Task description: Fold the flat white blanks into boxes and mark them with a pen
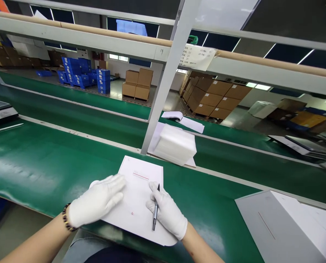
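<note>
A flat white sheet or thin white box (137, 193) lies on the green bench top in front of me. It bears a short red line near its far end and a small red mark lower down. My left hand (99, 199), in a white glove, rests flat over its left side with the fingers stretched out. Also gloved, my right hand (167, 212) is on its right side, fingers curled round a dark pen (155, 210). The pen slants across the palm, and I cannot tell whether either end touches the white surface.
White box-like pieces (278, 223) stand at the right. Beyond the metal post (165, 80) sit a stack of white foam sheets (176, 144) and some papers (190, 123). A scale-like device (0, 109) and a white stick (7, 128) are at the left.
</note>
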Tool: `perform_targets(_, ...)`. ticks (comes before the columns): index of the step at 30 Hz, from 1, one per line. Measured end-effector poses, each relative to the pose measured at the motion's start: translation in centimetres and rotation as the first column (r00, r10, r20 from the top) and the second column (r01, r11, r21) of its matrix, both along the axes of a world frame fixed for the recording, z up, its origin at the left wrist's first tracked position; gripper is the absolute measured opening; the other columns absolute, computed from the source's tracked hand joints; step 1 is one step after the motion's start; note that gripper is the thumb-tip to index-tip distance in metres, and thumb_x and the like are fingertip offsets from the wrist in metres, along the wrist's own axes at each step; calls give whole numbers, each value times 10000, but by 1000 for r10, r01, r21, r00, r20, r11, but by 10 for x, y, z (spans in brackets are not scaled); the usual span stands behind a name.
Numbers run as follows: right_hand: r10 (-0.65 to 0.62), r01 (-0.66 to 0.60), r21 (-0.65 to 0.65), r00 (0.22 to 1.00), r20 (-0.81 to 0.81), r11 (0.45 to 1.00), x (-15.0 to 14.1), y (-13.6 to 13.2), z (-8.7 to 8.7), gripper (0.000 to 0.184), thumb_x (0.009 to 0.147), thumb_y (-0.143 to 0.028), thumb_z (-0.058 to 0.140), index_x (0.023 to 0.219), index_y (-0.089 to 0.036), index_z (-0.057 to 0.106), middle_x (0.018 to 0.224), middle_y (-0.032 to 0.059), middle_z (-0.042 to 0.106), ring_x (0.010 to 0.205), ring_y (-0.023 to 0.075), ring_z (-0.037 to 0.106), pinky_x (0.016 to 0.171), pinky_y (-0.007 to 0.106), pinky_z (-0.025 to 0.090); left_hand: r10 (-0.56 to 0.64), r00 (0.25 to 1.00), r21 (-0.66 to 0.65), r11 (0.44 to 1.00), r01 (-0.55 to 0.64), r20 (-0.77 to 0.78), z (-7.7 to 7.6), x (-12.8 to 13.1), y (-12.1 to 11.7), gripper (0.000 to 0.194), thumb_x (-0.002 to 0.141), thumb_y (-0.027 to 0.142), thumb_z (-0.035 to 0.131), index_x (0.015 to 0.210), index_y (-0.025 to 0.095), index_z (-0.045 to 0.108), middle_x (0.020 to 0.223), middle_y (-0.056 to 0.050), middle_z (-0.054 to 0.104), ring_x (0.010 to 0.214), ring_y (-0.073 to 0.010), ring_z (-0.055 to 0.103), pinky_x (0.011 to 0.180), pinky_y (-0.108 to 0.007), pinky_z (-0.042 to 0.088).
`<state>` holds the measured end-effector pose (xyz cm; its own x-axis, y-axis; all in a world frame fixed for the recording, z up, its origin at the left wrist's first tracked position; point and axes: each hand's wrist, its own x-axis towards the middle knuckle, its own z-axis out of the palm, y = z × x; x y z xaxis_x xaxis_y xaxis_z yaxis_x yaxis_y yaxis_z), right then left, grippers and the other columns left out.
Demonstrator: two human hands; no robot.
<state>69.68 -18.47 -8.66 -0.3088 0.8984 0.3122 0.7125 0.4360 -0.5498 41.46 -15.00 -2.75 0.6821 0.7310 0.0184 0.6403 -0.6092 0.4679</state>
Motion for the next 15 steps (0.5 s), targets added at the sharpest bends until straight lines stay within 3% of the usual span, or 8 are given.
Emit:
perform_targets(2, -4, 5, 53, 1000, -5, 999, -2, -1, -5, 520, 900, -143, 452, 1409, -208, 368, 820, 33, 549, 894, 260, 567, 825, 410, 511, 57, 994, 142, 989, -43, -93, -24, 0, 15, 495, 963, 352, 396, 1401, 147, 502, 1463, -99, 452, 1351, -313, 422, 1139, -494, 346)
perform_targets(5, 5, -5, 166, 1000, 3, 986, -3, -1, -9, 575, 899, -119, 425, 1459, -188, 318, 781, 25, 551, 1001, 276, 554, 966, 490, 450, 41, 994, 243, 970, -16, -99, -56, 5, 23, 514, 965, 310, 383, 1446, 139, 437, 1502, -94, 387, 1391, -289, 366, 1169, -470, 312)
perform_targets(8, -33, 42, 174, 998, -52, 984, -1, -7, -20, 504, 888, -171, 469, 1389, -181, 423, 749, 15, 571, 1109, 292, 536, 1081, 555, 330, 72, 995, 227, 972, -56, -63, -62, 5, 19, 518, 951, 298, 404, 1449, 156, 436, 1502, -83, 389, 1416, -303, 313, 1187, -516, 249)
perform_targets(10, -232, 251, 74, 951, -206, 965, -1, -19, -34, 326, 865, -284, 559, 1179, -200, 557, 954, 70, 636, 1233, 315, 468, 1113, 554, 285, 147, 989, 117, 982, -146, -5, -58, 2, 12, 570, 920, 357, 470, 1450, 150, 434, 1528, -88, 342, 1449, -340, 204, 1196, -572, 152)
perform_targets(12, -503, 503, -117, 760, -412, 856, -5, -37, -50, 295, 814, -415, 651, 1008, -218, 549, 1268, 122, 562, 1279, 325, 433, 1077, 503, 355, 306, 944, -111, 949, -294, 120, -56, 0, 3, 717, 891, 480, 505, 1496, 132, 344, 1573, -92, 221, 1467, -354, 88, 1197, -580, 87)
perform_targets(14, -644, 586, -311, 526, -556, 748, -13, -59, -64, 372, 786, -491, 689, 980, -227, 514, 1374, 147, 485, 1207, 306, 505, 963, 429, 464, 518, 818, -453, 809, -374, 249, -58, 0, -8, 839, 894, 596, 442, 1542, 123, 197, 1592, -86, 123, 1472, -323, 77, 1207, -528, 127)
perform_targets(15, -657, 566, -374, 456, -600, 735, -18, -69, -69, 386, 796, -505, 683, 1004, -226, 515, 1325, 152, 524, 1128, 291, 560, 896, 400, 499, 603, 742, -615, 713, -338, 291, -61, 1, -14, 860, 904, 623, 401, 1552, 122, 137, 1593, -84, 119, 1471, -300, 111, 1208, -490, 176)
